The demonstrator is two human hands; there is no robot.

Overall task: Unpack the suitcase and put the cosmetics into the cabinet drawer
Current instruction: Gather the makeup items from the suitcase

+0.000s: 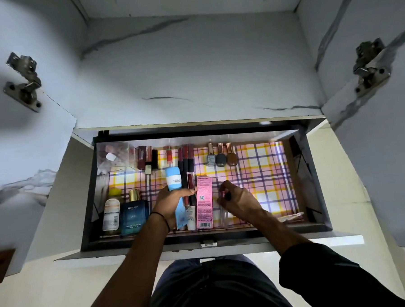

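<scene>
The left hand (169, 203) has its fingers (187, 191) curled round a blue-and-white plastic squeeze tube (173, 181). The tube's capped end sticks out beyond the fingers toward the back of the open dark-framed cabinet drawer (208, 235), and its flat crimped end shows below the palm. The right hand (240, 198) has its fingertips drawn together, pinching the dark pink top of a slim clear vial (224, 213) over the pink, yellow and white plaid liner (268, 168); whether the vial rests on the liner cannot be told. Between the two sets of fingers lies a tall pink cardboard box (204, 200), just beside the left fingertips, with dark red lip gloss tubes (190, 182) running under and past them. Left of the left fingers stand a dark blue perfume bottle with a gold cap (134, 215) and a white bottle with a yellow cap (111, 213). Well beyond the right fingers, at the drawer's back, three small nail polish bottles with copper caps (220, 157) lie in a row. Beyond the left fingers are dark red lipsticks (145, 159) and a clear plastic box (116, 155). A thin black band (161, 218) circles the left wrist
</scene>
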